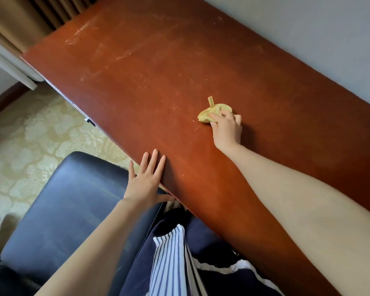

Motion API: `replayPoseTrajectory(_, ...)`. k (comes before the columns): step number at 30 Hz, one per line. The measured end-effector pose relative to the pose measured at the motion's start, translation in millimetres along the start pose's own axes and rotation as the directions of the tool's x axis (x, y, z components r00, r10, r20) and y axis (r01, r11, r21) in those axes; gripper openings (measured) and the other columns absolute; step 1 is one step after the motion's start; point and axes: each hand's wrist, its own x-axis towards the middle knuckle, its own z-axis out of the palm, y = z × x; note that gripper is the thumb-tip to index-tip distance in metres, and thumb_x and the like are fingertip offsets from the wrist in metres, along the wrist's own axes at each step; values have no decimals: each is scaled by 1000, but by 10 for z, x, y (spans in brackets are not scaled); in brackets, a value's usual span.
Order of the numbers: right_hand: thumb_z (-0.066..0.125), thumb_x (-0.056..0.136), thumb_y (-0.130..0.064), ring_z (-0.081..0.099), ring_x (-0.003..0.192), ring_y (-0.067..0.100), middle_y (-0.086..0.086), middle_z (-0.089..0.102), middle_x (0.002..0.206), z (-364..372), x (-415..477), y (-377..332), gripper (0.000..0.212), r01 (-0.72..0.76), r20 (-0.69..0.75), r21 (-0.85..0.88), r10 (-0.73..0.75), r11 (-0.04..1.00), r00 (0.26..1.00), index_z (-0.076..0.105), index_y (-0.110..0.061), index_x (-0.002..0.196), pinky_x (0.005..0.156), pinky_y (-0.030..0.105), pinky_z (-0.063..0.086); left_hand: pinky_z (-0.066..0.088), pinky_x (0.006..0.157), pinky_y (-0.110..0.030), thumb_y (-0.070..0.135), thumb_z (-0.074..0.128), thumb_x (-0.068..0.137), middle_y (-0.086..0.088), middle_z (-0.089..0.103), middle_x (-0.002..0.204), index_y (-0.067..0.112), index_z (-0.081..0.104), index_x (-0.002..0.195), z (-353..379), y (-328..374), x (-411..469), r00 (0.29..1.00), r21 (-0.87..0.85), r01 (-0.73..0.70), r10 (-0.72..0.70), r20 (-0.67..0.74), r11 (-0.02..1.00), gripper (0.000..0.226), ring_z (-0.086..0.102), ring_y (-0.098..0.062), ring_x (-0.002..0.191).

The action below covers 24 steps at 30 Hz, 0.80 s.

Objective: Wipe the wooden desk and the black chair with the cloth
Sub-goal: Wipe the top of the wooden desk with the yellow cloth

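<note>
on desk (158,71), right grip (228,129) holding cloth (208,115) (bunched)

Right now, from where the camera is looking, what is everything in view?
wooden desk: one, reddish-brown and scuffed, running diagonally across the view
cloth: one, yellow, bunched on the desk with a small tag sticking up
black chair: one, black, lower left beside the desk's near edge
carpet: one, beige and patterned, on the floor at left
curtain: one, tan, top left corner
wall: one, grey, behind the desk at upper right
clothing: navy with blue-and-white stripes, bottom centre
left hand: one, fingers straight, resting on the desk's near edge
right hand: one, holding the cloth against the desk
</note>
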Motion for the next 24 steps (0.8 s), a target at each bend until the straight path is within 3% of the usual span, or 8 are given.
replayPoseTrajectory(2,44,100,-30,31,124,25,-1,38,144,98,-125,-158,34,1,50,-30,1,1000,999,52,-34,132,97,38,38,-1,114,-55,74,48,76,-3,-17,158,20,-9,151,10,-46,-25,999,-59,-13,11,-37,998,109,-11,-26,146)
replayPoseTrajectory(6,44,99,-30,29,123,25,-2,37,146,266,-520,-349,34,234,116,-64,-225,970,967,51,-36,132,97,39,36,-2,116,-52,67,43,84,-2,-14,159,20,-3,152,72,-117,-134,993,-109,14,-26,-115,994,95,-11,-26,146)
replayPoseTrajectory(11,51,96,-24,34,121,27,-3,44,141,319,-978,-319,36,475,181,-18,-465,880,867,55,-34,130,95,44,39,-3,116,-51,58,49,88,-5,-11,159,16,3,153,106,-127,-229,982,-188,75,-105,-157,979,90,-11,-26,146)
replayPoseTrajectory(14,59,90,-14,47,108,32,2,54,133,236,-1185,-198,36,627,213,33,-618,778,757,63,-28,123,83,45,46,-3,116,-50,56,48,90,-4,-13,159,17,0,152,128,-112,-219,979,-210,108,-141,-150,972,87,-11,-24,146)
replayPoseTrajectory(17,72,77,-5,57,91,31,4,63,121,111,-1363,50,41,774,230,77,-766,629,600,70,-25,113,70,40,49,-4,117,-49,56,47,91,-3,-16,159,17,-4,152,177,-78,-229,978,-228,128,-160,-132,965,88,-12,-21,146)
replayPoseTrajectory(24,76,68,0,59,92,23,0,62,124,-148,-1542,623,53,907,325,108,-877,407,355,69,-27,114,71,32,50,-3,117,-45,44,51,94,-4,-17,158,15,-10,151,240,-35,-237,986,-217,122,-144,-89,968,88,-13,-22,146)
